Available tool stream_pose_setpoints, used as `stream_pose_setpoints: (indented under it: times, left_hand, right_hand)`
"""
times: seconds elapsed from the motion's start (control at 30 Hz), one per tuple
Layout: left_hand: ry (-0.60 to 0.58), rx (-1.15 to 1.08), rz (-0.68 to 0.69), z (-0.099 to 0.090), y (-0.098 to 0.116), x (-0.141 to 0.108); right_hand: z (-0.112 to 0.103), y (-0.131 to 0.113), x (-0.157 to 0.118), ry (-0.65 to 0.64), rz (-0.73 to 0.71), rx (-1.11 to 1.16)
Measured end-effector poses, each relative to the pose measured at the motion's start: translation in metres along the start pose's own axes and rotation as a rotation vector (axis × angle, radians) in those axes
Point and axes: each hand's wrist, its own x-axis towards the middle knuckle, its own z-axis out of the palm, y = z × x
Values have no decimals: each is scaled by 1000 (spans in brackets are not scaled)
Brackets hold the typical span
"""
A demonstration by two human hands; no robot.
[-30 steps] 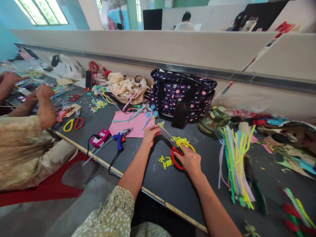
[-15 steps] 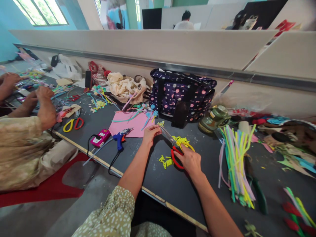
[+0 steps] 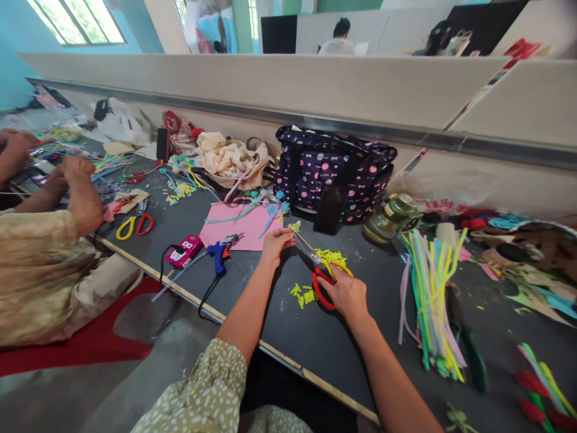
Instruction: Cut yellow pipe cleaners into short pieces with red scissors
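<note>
My right hand point(image 3: 349, 296) grips scissors point(image 3: 310, 249) with one red and one yellow handle loop. Their blades point up and left, with the tips close to the fingers of my left hand point(image 3: 276, 245). That hand is closed in a pinch, and whatever lies between its fingertips is too small to make out. Just beyond the fingertips is a small yellow-green bit point(image 3: 295, 227); whether it is held or lying there I cannot tell. Yellow cut pieces point(image 3: 331, 257) lie in a pile behind the scissors, and a smaller group of yellow pieces point(image 3: 303, 296) lies left of the red loop.
A blue glue gun point(image 3: 219, 255) rests by a pink sheet point(image 3: 229, 224) and a magenta box point(image 3: 184, 251). Behind stand a dark patterned bag point(image 3: 306, 174) and a jar point(image 3: 390, 219). Fuzzy stems point(image 3: 433, 300) lie right. A co-worker's arm point(image 3: 85, 192) is at left.
The scissors' handle loops have drawn slightly closer together and the blades look narrower. My left hand stays in the same place.
</note>
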Motion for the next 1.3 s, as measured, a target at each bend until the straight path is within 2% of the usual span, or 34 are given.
stream_pose_setpoints:
  times: [0.23,0.53,0.87,0.97,1.3]
  left_hand:
    - [3,7,-19,1,1,-1]
    - [13,15,-47,0,0,0]
    - [21,-28,-46,2,5,-4]
    - [16,-45,-38,1,4,-3]
    - [0,-62,5,-1,2,1]
  right_hand:
    - [-6,-5,2,28,11,-34]
    - [3,4,1,-22,-18,5]
    - [-22,-14,7,-55,85,-34]
    - [-20,-10,6,-45,109,-26]
    - [-6,0,0,6,29,-5]
